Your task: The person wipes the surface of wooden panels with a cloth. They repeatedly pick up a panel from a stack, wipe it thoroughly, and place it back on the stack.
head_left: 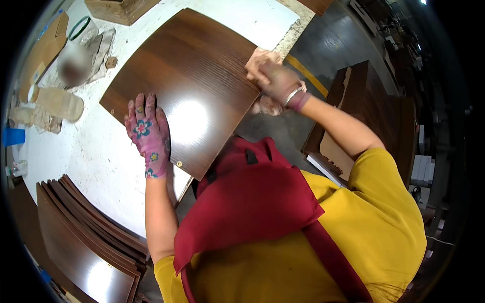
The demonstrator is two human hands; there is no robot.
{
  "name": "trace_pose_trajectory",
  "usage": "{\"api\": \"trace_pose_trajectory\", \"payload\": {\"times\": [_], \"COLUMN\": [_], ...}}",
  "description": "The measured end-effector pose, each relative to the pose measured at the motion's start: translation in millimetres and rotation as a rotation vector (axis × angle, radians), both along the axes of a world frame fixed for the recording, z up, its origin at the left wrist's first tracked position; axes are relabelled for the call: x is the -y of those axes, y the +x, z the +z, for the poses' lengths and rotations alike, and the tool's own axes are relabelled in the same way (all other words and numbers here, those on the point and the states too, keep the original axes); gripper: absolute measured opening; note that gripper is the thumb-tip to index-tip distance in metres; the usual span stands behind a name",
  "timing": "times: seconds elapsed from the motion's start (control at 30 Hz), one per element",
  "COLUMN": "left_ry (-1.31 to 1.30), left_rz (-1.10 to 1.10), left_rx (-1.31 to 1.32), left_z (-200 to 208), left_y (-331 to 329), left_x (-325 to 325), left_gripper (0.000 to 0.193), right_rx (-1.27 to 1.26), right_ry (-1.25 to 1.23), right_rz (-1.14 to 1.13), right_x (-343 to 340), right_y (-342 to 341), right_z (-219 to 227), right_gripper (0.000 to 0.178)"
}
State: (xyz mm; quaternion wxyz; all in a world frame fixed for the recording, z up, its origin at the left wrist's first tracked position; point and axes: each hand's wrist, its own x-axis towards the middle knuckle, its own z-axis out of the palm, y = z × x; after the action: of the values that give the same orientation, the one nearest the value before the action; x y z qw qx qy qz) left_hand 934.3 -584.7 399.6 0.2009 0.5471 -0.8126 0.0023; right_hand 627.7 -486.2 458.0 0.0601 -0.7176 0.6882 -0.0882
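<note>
A dark brown wood-grain panel [187, 60] lies flat on the white worktable, with a small brass-coloured fitting [179, 163] near its closest corner. My left hand [148, 132], in a pink flowered glove, rests at the panel's left edge, fingers stretched out and lying on it. At the right edge, my right hand [284, 83] is closed around a pale pinkish cloth [261, 58] that touches the panel. That hand is gloved too, with a light band at the wrist, and looks smeared by motion. Part of the cloth hangs below the hand.
Several similar brown panels [76, 222] are stacked at the lower left. Along the table's left side are a cloudy bottle [63, 103], a small wooden block [111, 62], a cardboard piece [45, 50] and a blue cup [13, 136]. Large brown boards [369, 111] stand to the right.
</note>
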Motion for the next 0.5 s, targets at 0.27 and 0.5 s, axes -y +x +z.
{"api": "trace_pose_trajectory", "payload": {"times": [0.27, 0.5], "left_ry": [-0.036, 0.033], "left_rz": [-0.063, -0.152], "left_rx": [-0.005, -0.001], "left_z": [-1.1, 23.2], "left_y": [6.3, -2.9], "left_x": [0.9, 15.2], "left_gripper": [0.04, 0.033], "right_rx": [-0.19, 0.57], "right_ry": [-0.259, -0.127], "right_rz": [0.132, -0.664], "right_x": [7.2, -4.9], "right_y": [-41.5, -201.2], "right_z": [-20.7, 25.8], "right_gripper": [0.037, 0.046]}}
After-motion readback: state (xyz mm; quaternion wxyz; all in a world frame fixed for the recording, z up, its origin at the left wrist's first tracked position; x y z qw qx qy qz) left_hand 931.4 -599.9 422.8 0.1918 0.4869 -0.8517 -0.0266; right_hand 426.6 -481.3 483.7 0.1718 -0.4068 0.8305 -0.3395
